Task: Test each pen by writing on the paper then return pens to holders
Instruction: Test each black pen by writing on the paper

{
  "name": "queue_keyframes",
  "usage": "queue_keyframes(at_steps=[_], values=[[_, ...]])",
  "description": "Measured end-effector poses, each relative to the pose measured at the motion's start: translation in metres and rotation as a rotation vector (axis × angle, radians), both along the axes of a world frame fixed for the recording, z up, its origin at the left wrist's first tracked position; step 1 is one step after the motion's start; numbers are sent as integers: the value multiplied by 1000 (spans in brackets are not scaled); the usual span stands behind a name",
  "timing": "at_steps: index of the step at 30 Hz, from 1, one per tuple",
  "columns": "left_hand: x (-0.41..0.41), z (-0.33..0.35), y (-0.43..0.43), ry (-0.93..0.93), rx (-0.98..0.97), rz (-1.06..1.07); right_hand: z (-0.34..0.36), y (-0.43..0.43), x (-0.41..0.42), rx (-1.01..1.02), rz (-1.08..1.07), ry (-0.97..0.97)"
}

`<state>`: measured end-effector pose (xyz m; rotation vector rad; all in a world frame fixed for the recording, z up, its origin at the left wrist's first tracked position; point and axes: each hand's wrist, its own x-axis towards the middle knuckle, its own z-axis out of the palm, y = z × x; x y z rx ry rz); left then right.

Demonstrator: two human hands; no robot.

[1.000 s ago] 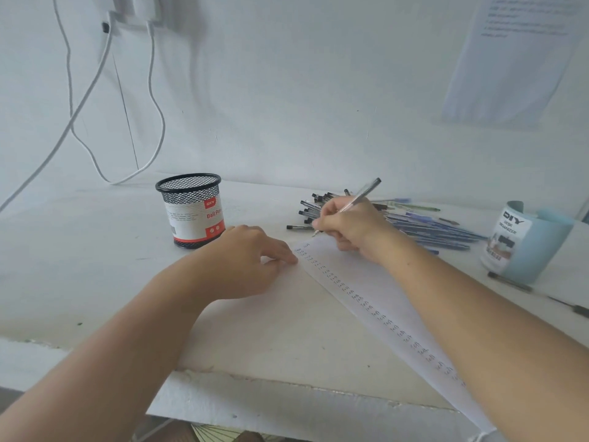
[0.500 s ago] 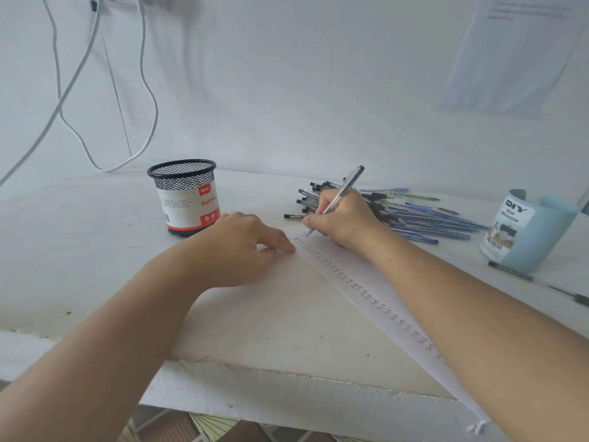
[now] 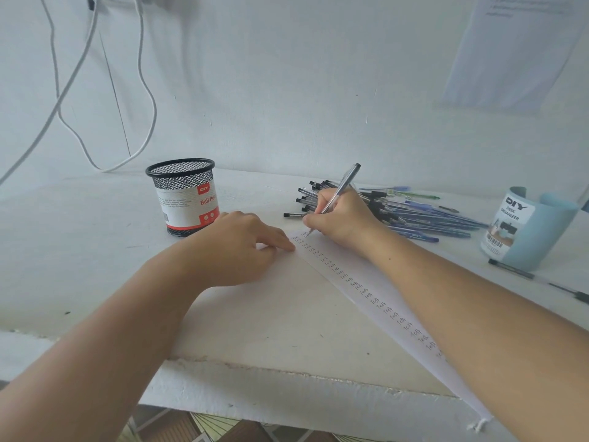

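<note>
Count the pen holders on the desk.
2. The black mesh holder stands behind the left hand, left of the paper; the light blue organizer stands at the right edge, beyond the pen pile. More could lie outside the frame.

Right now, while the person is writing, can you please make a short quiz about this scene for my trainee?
1. True or false: no pens stick out of the black mesh holder.
2. What does the right hand grip? A) a pen B) a ruler C) a pair of scissors
3. Fill in: the pen tip touches the ____ end of the paper, close to the fingertips of the left hand.
Key: 1 true; 2 A; 3 far.
</note>
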<state>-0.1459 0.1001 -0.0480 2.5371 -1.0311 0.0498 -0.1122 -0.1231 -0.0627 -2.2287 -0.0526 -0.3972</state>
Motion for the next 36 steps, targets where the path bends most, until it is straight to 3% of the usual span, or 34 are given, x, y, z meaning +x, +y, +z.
queue_keyframes(at_steps=[19, 21, 25, 27, 30, 36], values=[[-2, 2, -4, -16, -33, 53, 2, 0, -2, 13, 1, -18], [-2, 3, -4, -19, -26, 57, 3, -1, -4, 172, 9, 0], [-4, 1, -7, -62, -12, 86, 25, -2, -13, 702, 61, 66], [-5, -1, -12, -120, 7, 127, 38, -6, -14, 843, 23, 67], [-5, -3, -20, -203, 37, 170, 46, -16, -13, 759, -77, 75], [-5, -3, -18, -190, 46, 180, 45, -33, -9, 571, -16, -10]])
